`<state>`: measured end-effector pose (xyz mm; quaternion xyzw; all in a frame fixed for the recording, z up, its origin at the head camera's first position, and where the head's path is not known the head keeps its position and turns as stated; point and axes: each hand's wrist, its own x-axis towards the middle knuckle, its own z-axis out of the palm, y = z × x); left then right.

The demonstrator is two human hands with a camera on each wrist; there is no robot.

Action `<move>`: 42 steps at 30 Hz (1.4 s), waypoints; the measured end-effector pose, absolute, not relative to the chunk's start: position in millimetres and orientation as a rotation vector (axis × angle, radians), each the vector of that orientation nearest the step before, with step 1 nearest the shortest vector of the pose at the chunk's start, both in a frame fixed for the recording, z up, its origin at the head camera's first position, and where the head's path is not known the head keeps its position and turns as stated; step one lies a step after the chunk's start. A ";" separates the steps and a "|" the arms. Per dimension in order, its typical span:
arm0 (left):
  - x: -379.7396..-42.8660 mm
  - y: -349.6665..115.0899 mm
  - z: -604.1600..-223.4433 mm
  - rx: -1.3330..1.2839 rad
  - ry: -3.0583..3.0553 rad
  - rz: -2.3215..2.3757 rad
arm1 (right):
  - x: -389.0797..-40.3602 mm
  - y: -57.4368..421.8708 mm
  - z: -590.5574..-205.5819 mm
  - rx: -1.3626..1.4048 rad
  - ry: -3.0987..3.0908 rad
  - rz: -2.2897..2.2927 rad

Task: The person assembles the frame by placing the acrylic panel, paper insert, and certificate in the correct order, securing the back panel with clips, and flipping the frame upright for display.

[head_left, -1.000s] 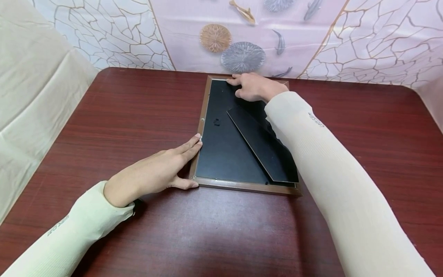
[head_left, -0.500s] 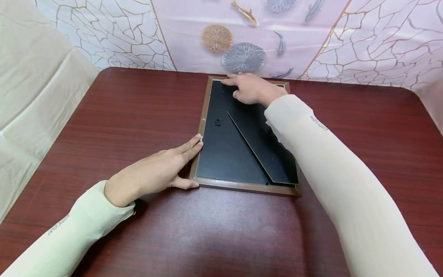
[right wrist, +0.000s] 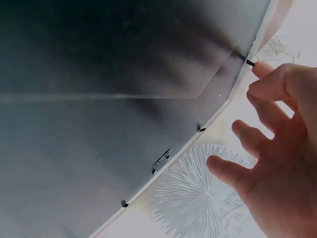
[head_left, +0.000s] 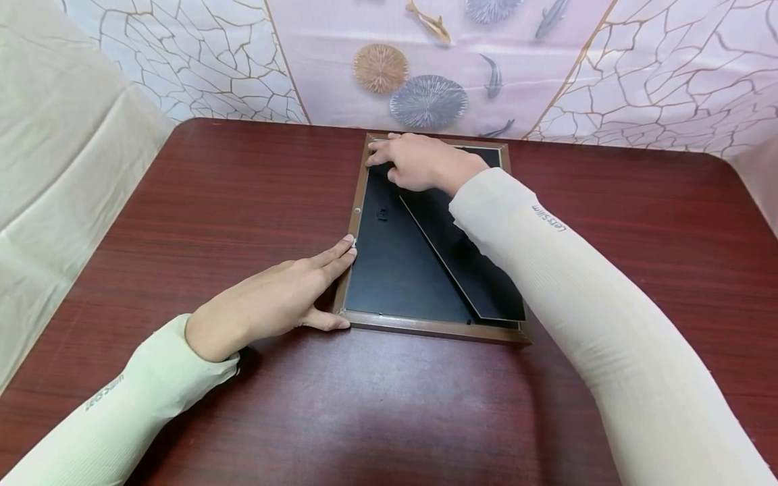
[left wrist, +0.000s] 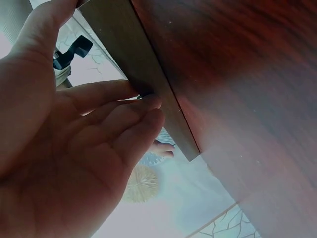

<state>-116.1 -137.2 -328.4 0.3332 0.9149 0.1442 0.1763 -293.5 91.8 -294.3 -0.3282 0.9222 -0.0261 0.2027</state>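
A picture frame with a brown rim lies back side up, its black backing board showing. A black easel stand slants across the board. My left hand rests against the frame's left side, fingers extended and thumb at the near corner; the left wrist view shows its fingertips on the rim. Over the far left corner reaches my right hand. In the right wrist view, a fingertip of it touches a small black metal tab at the board's edge; other fingers are bent and apart from the board.
The frame lies on a dark red wood-grain table, near its far edge. Behind stands a patterned backdrop. A pale cloth hangs on the left. More small tabs and a hanger sit along the board.
My right hand has moved left along the frame's far edge to the far left corner. The left hand and the frame stay in place.
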 end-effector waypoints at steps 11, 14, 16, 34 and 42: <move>-115.0 -132.4 -328.1 0.949 2.606 0.381 | -290.3 89.6 -297.4 -0.901 2.591 0.081; -114.3 -132.9 -327.6 0.946 2.614 0.375 | -289.4 89.7 -295.1 -0.880 2.577 0.082; -113.7 -133.4 -327.0 0.945 2.615 0.374 | -289.1 89.6 -293.7 -0.872 2.567 0.076; -111.8 -131.8 -325.5 0.942 2.600 0.376 | -284.2 94.8 -291.5 -0.812 2.534 0.056; -111.4 -131.1 -325.7 0.941 2.609 0.379 | -283.5 96.4 -291.5 -0.799 2.528 0.070</move>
